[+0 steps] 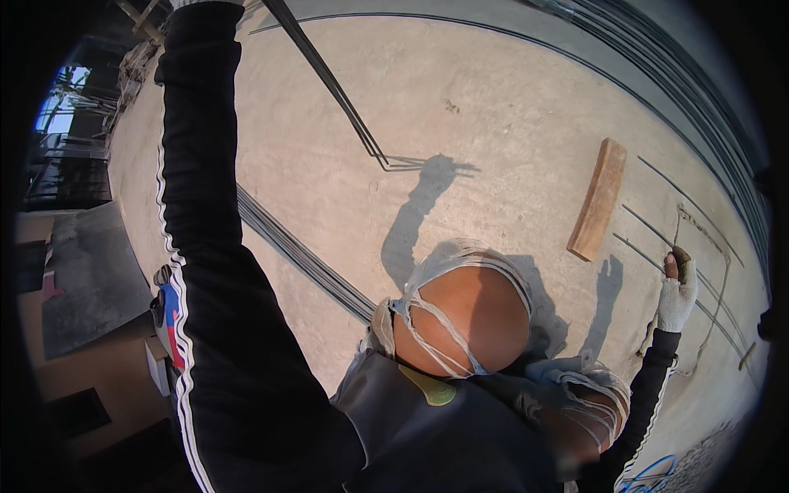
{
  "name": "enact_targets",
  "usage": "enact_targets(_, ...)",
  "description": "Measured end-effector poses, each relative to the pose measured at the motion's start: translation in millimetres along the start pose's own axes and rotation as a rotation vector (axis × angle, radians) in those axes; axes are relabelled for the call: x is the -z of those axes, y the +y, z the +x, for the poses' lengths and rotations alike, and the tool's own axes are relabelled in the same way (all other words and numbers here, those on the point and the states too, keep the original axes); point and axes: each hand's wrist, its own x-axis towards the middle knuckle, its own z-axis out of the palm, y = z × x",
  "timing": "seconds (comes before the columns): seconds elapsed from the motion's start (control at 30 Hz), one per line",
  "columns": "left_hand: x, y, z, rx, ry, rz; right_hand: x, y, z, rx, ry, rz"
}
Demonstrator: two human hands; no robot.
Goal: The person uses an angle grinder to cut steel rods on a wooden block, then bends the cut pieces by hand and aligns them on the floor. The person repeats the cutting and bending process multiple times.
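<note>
My left hand (205, 3) shows only as a strip of white glove at the top edge, its fingers out of the picture. Beside it, thin steel rods (329, 82) slant down to the concrete floor. Their shadow runs through the closed shadow of my hand, so it grips them. At the right, my right hand (676, 292) wears a pale glove with bare fingertips. Its fingers are curled together low over loose steel rods (645, 220) on the floor; whatever they hold is too small to make out. A wooden block (598, 200) lies left of that hand.
More rods (300, 251) lie in a bundle beyond my left sleeve. Long bars (657, 57) curve along the upper right. My bent knee (460, 320), in torn trousers, is at the centre. A dark sheet (94, 279) leans at the left. Blue cord (657, 472) lies bottom right.
</note>
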Motion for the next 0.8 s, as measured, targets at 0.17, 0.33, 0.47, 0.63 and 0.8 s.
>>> enact_targets(0.17, 35.4, -140.6, -95.0, 0.096, 0.045, -0.086, 5.8, 31.7, -30.3, -0.107, -0.025, -0.140)
enact_targets(0.33, 46.7, -190.7, -128.2, 0.114, 0.392, 0.193, -15.7, 47.2, -49.0, -0.162, -0.073, 0.010)
enact_targets(0.47, 93.8, -157.6, -81.7, 0.295, 0.286, -0.338, -50.0, -6.1, -43.0, 0.040, -0.193, -0.119)
enact_targets(0.63, 89.8, -135.0, -98.3, 0.380, 0.332, -0.615, -128.5, -131.0, -14.3, 0.590, -0.340, -0.348)
enact_targets(0.8, 41.9, -159.6, -188.9, 0.552, 0.467, -0.953, -225.3, -194.4, 0.6, 0.837, -0.636, -0.523)
